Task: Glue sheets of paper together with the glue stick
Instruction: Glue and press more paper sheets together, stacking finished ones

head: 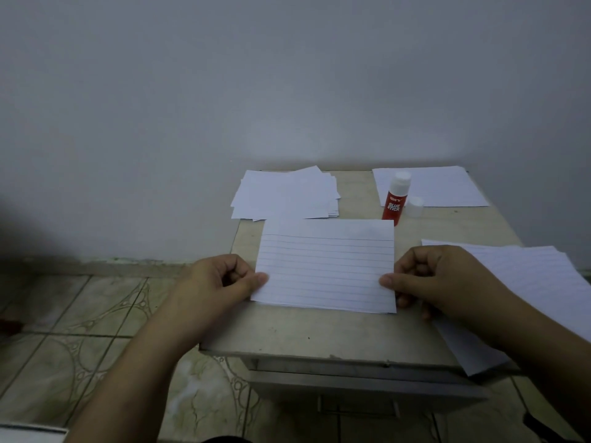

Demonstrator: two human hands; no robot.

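Two hands, the left hand (220, 281) and right hand (438, 279), each pinch a side edge of the lined sheet (326, 266) at the bench (319, 330) centre, likely aligning it on another. The uncapped glue stick (395, 199) stands behind, with more stacks seemingly waiting.

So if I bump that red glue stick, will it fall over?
Probably. The red glue stick stands upright, tall and narrow, so a nudge could tip it. Being round, it may then roll across the beige table. Its white cap sits beside it.
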